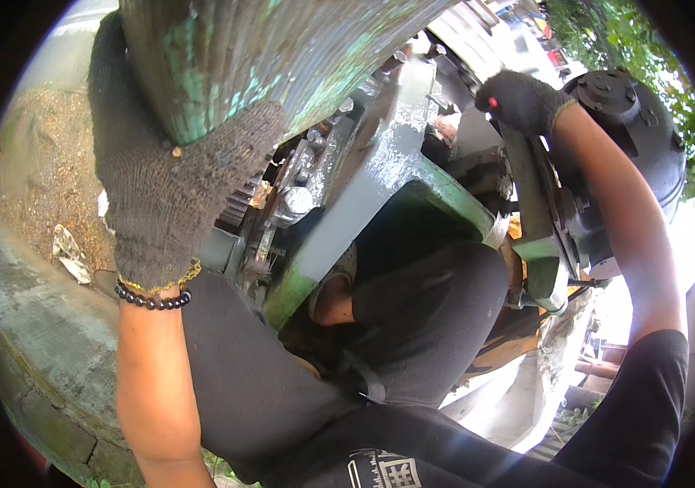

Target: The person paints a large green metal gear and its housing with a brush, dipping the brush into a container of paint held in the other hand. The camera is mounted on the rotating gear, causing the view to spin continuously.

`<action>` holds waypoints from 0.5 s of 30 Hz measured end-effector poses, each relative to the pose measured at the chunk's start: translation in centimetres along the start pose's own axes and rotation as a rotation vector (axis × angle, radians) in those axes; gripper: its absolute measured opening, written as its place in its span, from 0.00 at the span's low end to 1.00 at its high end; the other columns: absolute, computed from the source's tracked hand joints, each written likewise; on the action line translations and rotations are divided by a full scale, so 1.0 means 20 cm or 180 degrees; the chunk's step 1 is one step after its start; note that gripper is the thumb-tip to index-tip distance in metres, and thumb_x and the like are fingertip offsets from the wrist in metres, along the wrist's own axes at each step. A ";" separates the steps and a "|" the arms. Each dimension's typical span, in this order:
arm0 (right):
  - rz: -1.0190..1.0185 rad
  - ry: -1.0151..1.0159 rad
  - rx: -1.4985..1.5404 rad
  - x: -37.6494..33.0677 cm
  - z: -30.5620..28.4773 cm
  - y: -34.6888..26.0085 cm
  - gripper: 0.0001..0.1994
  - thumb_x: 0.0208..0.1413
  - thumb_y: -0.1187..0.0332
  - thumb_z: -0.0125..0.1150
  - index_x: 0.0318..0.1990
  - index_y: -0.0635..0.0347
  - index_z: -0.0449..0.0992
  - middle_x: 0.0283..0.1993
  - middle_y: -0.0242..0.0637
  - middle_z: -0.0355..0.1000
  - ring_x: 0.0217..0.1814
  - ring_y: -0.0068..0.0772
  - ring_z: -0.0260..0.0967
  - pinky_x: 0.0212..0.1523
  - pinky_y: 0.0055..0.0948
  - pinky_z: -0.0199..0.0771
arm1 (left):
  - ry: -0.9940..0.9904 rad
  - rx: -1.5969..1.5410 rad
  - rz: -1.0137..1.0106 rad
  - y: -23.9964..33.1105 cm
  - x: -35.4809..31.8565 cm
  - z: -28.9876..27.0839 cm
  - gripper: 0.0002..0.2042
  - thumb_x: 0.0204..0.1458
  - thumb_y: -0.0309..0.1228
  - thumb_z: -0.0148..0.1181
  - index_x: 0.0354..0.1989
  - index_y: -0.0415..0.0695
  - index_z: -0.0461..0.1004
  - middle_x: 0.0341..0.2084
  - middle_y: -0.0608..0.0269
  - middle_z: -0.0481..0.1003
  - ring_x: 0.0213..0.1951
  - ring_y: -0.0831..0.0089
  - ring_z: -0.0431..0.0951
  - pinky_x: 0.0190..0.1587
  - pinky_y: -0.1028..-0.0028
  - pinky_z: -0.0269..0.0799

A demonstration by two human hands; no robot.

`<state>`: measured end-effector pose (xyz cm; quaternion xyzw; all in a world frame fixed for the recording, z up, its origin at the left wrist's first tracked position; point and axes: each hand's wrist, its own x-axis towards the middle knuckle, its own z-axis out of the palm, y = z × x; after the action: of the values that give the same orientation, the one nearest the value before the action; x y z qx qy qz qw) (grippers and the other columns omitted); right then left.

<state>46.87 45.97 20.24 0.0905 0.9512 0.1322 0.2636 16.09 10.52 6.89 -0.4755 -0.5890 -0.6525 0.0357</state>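
My left hand (156, 191), in a dark knitted glove, is wrapped round the lower end of a wide, worn metal piece (282, 57) with flaking green paint. Its thumb lies across the front and its fingers run up the far left side. My right hand (522, 102), gloved too, is raised at the upper right in a closed fist. A small red spot shows at that fist; what it holds is mostly hidden. Between my hands stands a machine frame (380, 175), wet-looking grey on its upper faces and green lower down, with a bolt head (296, 201) beside it.
My bent legs (437, 325) straddle the frame's lower part. A large black round housing (636, 122) stands beyond my right forearm. Sandy ground (46, 171) and a concrete ledge (54, 350) lie at left, with a crumpled scrap (71, 254) on them. Leaves (607, 32) hang at upper right.
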 end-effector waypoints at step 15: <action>0.0096 -0.0797 0.0225 -0.32 -0.54 -0.89 0.10 0.51 0.69 0.69 0.42 0.56 0.84 0.41 0.44 0.83 0.43 0.49 0.83 0.49 0.45 0.83 | -0.0019 0.0298 0.0120 -0.06 0.03 -0.15 0.36 0.51 0.21 0.76 0.70 0.38 0.66 0.58 0.56 0.77 0.55 0.70 0.80 0.53 0.71 0.83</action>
<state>44.67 25.29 26.92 0.1298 0.9135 0.0901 0.3750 13.32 8.76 6.83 -0.4862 -0.6099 -0.6221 0.0685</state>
